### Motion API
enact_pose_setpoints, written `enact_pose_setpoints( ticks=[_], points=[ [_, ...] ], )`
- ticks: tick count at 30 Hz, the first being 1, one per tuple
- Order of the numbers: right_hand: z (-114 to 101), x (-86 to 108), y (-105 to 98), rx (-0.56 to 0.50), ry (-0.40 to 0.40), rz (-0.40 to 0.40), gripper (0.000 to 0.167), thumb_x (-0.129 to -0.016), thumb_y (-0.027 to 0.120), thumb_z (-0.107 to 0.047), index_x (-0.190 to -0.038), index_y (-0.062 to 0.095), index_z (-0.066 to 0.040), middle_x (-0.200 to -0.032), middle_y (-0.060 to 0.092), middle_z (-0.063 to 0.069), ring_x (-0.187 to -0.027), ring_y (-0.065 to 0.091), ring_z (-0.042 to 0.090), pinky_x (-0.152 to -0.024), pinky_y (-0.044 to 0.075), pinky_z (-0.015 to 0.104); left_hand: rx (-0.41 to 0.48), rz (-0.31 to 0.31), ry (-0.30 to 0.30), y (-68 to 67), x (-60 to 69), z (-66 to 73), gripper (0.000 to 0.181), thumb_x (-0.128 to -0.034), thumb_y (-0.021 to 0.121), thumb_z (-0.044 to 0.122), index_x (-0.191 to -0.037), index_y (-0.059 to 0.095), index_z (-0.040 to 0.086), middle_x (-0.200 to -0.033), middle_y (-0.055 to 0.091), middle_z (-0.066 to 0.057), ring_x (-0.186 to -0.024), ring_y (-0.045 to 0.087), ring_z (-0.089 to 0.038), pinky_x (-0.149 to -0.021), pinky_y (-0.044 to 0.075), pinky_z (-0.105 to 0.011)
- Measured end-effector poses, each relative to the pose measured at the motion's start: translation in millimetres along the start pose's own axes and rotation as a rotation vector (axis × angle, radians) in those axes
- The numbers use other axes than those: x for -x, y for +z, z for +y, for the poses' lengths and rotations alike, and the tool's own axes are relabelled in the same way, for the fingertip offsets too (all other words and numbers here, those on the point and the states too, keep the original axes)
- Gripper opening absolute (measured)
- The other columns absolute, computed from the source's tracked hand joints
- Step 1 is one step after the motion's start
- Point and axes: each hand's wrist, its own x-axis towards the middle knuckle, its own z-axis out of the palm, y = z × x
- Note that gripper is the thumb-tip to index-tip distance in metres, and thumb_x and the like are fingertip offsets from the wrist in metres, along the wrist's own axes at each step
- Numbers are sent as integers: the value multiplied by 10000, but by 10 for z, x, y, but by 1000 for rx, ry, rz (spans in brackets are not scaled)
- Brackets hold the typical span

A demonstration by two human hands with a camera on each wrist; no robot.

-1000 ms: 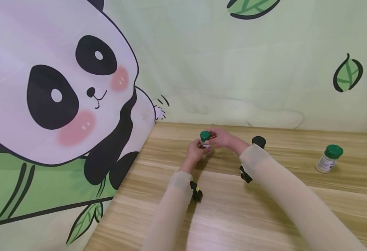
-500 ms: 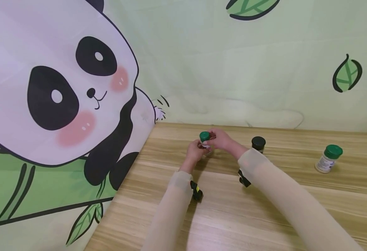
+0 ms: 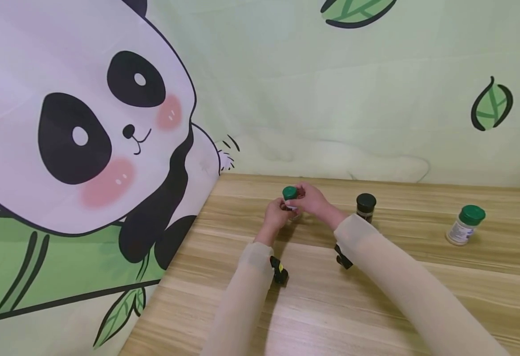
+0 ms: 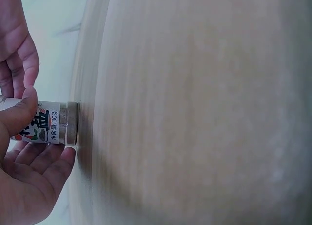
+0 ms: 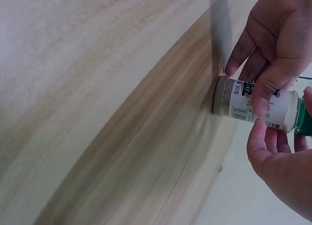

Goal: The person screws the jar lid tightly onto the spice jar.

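A small seasoning bottle with a printed white label and a green cap stands upright on the table, its base touching the wood. My left hand grips the bottle's body, thumb across the label and fingers round the far side. At the top, my right hand holds the green cap between thumb and fingers. Seen from the right wrist, the left hand is above the bottle and the right hand below. Fingers partly hide the label and cap; whether the cap is loose I cannot tell.
A black-capped bottle stands just beyond my right forearm. Farther right is another green-capped seasoning bottle. The wooden table meets a panda-printed cloth at its left and back edges.
The right wrist and forearm have shifted slightly left and down, uncovering more of the black-capped bottle. The left hand stays on the bottle, which has hardly moved.
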Motion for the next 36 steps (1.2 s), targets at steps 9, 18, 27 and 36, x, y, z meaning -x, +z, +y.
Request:
enact_pose_setpoints(
  ticks=[9, 18, 27, 36],
  points=[
    [5, 20, 42, -8, 7, 55, 541, -990, 674, -147, -1422, 434, 73, -1404, 544, 291, -1325, 531, 405, -1124, 456, 492, -5, -2, 8, 12, -13, -11, 298, -917, 723, 6, -1199, 648, -54, -1254, 708, -238, -983, 629, -179, -814, 502, -231],
    [-15, 26, 73, -12, 23, 74, 559, -982, 691, -153, -1426, 425, 60, -1398, 545, 283, -1322, 528, 400, -1141, 440, 489, -26, 5, 1, 4, -32, -29, 295, -918, 746, 53, -1187, 666, -38, -1250, 710, -217, -999, 625, -179, -841, 509, -253],
    [-24, -23, -32, -81, 60, -91, 671, -986, 658, -93, -1519, 293, 90, -1498, 449, 335, -1304, 558, 432, -1027, 549, 427, -24, 21, 9, -3, 6, -17, 268, -889, 769, 41, -1109, 659, -66, -1084, 722, -214, -774, 536, -117, -661, 432, -193],
    [-121, -71, -205, -33, 97, -246, 685, -1010, 598, -45, -1583, 233, 41, -1565, 370, 343, -1428, 440, 463, -1136, 456, 537, -4, 8, 18, 8, 1, -28, 318, -885, 754, -7, -1172, 636, -79, -1207, 724, -259, -941, 656, -173, -767, 496, -195]
  ],
)
